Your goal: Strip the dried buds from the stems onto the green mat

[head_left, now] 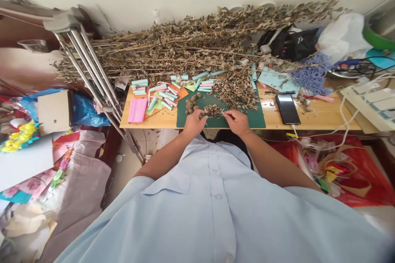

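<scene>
A small clump of dried leaves (213, 110) lies over the near part of the green cutting mat (200, 100), between my two hands. My left hand (195, 123) is closed at its left end, thumb and fingers pinching the leaf edge. At the opposite end my right hand (237, 122) pinches the clump's tip between thumb and forefinger. Just behind my left hand sit several rolled balls of dried leaf (193, 103). A loose heap of dried leaves (237, 90) covers the mat's right side, behind my right hand.
Rolled paper tubes (166, 96) and a pink paper stack (138, 110) lie on the left. Long dried stalks (173, 49) span the table's back. A phone (287, 109), purple yarn (313, 73) and a power strip (370, 102) are rightward. Crutches (89, 65) lean at the left edge.
</scene>
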Demonstrator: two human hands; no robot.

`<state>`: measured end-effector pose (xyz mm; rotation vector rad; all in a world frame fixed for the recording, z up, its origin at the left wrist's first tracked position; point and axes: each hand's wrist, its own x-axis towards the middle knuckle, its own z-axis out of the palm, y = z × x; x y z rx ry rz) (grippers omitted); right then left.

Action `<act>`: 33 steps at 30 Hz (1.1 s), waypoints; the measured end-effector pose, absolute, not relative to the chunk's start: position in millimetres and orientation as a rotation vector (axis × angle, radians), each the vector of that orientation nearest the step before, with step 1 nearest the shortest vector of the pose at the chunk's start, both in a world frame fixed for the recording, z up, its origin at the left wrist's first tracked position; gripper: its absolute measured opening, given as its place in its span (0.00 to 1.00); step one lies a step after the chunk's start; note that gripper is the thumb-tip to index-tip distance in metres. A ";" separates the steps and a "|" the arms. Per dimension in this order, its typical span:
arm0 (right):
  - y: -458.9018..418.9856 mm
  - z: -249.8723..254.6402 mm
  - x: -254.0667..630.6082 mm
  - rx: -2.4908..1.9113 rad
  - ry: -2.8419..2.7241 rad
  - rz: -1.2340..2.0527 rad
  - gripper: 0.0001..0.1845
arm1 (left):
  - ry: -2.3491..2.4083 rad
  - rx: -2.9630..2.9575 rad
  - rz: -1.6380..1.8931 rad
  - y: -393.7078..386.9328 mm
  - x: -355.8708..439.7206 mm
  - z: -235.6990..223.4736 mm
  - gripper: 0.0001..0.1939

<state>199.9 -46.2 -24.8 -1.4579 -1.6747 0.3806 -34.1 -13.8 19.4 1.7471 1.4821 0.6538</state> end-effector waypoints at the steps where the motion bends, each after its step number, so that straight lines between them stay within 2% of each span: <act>1: -46.6 -24.0 199.6 -1.472 -1.671 0.381 0.13 | 1.494 1.815 0.583 -13.7 -33.9 19.5 0.15; 6: -46.9 -20.8 197.6 -1.540 -1.642 0.387 0.14 | 1.551 2.084 0.257 -4.9 -24.2 24.6 0.24; 15: -47.1 -20.8 197.5 -1.550 -1.649 0.415 0.14 | 1.589 2.196 0.019 10.7 -12.2 31.7 0.18; 19: -46.6 -22.9 198.7 -1.557 -1.639 0.447 0.14 | 1.619 2.172 0.091 8.8 -12.0 25.3 0.15; 26: -45.4 -23.0 199.8 -1.573 -1.596 0.515 0.15 | 1.587 2.043 0.412 5.8 -19.0 13.9 0.11; 33: -46.7 -21.5 199.5 -1.516 -1.594 0.517 0.13 | 1.594 1.863 0.628 2.4 -26.7 15.2 0.10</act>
